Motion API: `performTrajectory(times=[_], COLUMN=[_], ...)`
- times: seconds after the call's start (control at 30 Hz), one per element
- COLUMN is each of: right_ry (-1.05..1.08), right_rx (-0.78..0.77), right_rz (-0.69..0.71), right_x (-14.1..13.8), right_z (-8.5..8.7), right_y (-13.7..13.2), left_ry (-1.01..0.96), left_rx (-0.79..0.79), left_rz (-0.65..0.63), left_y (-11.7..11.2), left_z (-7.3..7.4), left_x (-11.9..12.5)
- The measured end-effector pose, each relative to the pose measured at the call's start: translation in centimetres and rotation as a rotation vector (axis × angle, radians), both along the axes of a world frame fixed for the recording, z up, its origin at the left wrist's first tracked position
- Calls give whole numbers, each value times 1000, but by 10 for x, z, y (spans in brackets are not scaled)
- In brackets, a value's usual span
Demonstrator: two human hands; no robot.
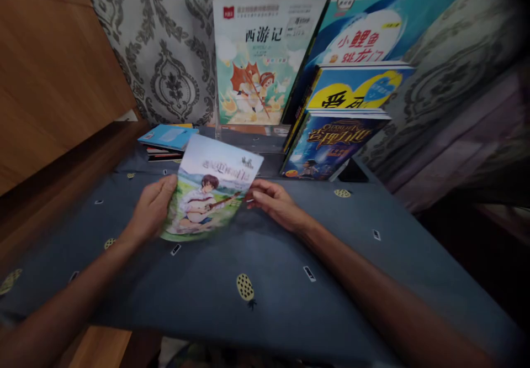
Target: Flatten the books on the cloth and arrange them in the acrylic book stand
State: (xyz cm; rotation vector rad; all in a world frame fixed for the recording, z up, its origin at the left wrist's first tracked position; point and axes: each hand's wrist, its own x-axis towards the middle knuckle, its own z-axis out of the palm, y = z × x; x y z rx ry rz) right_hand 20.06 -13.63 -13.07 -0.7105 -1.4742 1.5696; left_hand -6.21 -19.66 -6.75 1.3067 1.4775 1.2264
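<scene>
Between my two hands is a thin paperback book, tilted above the table, its cover showing a seated figure with a guitar. My left hand is closed on the book's left edge, thumb toward the front. My right hand has its curled fingers at the right edge, thumb and fingers pinching there. Just behind the held book lies a small stack of books with a light blue one on top.
Upright books stand at the back: a pale green one, a teal one, a yellow and blue one and a dark blue one. A grey-blue cloth covers the table. A wooden panel rises at left.
</scene>
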Motion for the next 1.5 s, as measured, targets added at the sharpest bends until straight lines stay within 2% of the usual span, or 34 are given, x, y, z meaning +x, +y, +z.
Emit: performTrajectory(times=[0.1, 0.2, 0.27, 0.37, 0.43, 0.5, 0.57, 0.7, 0.87, 1.03, 1.3, 1.5], right_ry=[-4, -64, -137, -241, -307, -385, -474, -618, -652, -618, -533, -530], right_rx=[-52, -101, -93, -51, -1, 89, 197, 339, 365, 341, 285, 319], right_rz=[87, 131, 36, -230, -304, -292, -297, -331, -378, -396, -396, -392], right_x=[-4, -4, -3, 1, 3, 4, 4, 1, -2, -3, -3, -1], right_z=[8, 9, 3, -12, -20, -23, -22, -17, -18, -18, -13, -17], right_y=[-10, -11, -4, 8, 13, 13, 9, 1, -2, -4, -7, -5], left_ry=[-319, -328, -124, 503, 906, 1123, 1200, 1218, 1197, 1198, 1113, 1095], left_rx=[-146, -234, -244, -129, -8, 61, 103, 291, 402, 479, 579, 566], left_rz=[5, -28, -124, -271, -277, -257, -265, -323, -364, -408, -542, -637], left_y=[2, 1, 0, -1, -1, -1, 0, 7, 25, 37, 52, 66], left_z=[-9, -27, -38, -43, -40, -37, -38, -55, -74, -73, -75, -75], left_x=[8, 10, 3, -15, -24, -26, -22, -14, -18, -10, 32, 58])
